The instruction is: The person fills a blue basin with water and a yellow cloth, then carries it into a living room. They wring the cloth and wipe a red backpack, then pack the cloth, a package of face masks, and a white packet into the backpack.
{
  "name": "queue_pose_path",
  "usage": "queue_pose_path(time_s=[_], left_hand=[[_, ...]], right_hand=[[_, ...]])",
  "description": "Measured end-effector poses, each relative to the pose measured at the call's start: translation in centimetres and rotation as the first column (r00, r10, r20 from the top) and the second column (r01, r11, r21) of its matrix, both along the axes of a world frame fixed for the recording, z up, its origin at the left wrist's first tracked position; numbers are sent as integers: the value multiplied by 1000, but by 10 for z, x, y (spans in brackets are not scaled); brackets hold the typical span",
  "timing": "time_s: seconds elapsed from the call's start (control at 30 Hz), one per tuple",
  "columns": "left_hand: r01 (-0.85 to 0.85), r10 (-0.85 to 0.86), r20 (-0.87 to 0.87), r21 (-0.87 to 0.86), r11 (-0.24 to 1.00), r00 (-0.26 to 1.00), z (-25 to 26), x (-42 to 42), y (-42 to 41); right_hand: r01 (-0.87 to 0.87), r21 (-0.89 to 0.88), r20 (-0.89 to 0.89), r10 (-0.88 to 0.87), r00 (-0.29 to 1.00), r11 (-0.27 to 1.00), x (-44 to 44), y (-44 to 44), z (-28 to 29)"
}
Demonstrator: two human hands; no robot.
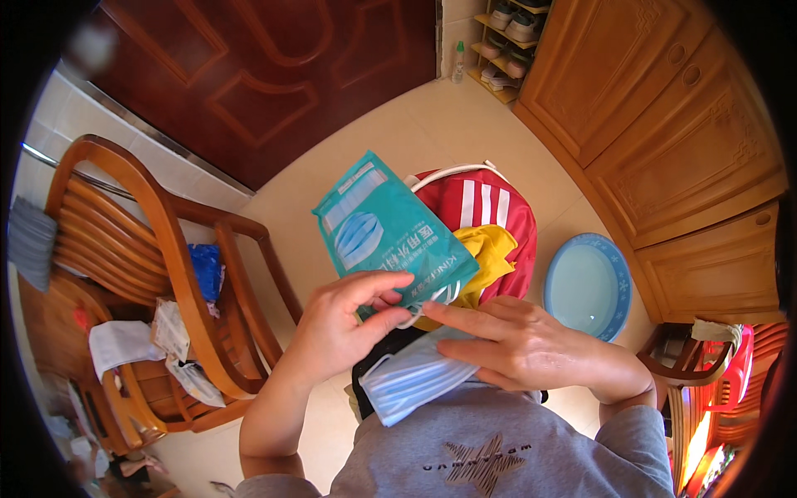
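Observation:
A teal plastic package of surgical face masks [392, 230] lies tilted in front of me, with white ear loops [445, 292] sticking out of its near end. My left hand [348, 317] is at that end, index finger over the package and thumb beside the loops; its other fingertips are partly hidden. Pleated light-blue face masks [420, 376] are held under the fingers of my right hand [520, 342], close to my grey T-shirt. The right index fingertip touches the loops. Behind the package stand a red backpack with white stripes [514, 218] and a yellow cloth [489, 255].
On the tiled floor to the right is a blue basin [557, 311] of water. A wooden armchair [168, 230] with a blue packet [205, 271] and white cloth [121, 345] stands left. Wooden cabinets [679, 143], a shoe rack [501, 59] and a dark red door [274, 75] bound the space.

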State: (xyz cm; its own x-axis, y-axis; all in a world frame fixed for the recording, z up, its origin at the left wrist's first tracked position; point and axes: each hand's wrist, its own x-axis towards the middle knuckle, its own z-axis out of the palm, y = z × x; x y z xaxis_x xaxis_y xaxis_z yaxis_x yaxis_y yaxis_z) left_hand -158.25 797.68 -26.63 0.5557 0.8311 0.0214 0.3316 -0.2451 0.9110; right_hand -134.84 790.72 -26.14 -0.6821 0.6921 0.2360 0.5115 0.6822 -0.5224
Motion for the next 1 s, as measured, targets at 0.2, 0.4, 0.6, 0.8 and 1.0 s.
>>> queue_pose_path(time_s=[0.2, 0.4, 0.6, 0.8, 1.0], left_hand=[[-103, 97, 41, 211, 972, 994, 11, 7, 1], [-226, 163, 214, 314, 922, 963, 28, 4, 7], [-235, 168, 256, 258, 937, 952, 31, 8, 14], [-234, 180, 244, 216, 948, 953, 34, 9, 16], [-207, 157, 273, 167, 964, 949, 32, 16, 17]], right_hand=[[60, 209, 47, -72, 996, 976, -5, 7, -2], [59, 190, 82, -76, 994, 980, -13, 9, 10], [86, 136, 34, -91, 995, 987, -7, 13, 12], [103, 28, -29, -102, 994, 994, 0, 14, 14], [46, -337, -208, -122, 970, 940, 9, 18, 18]])
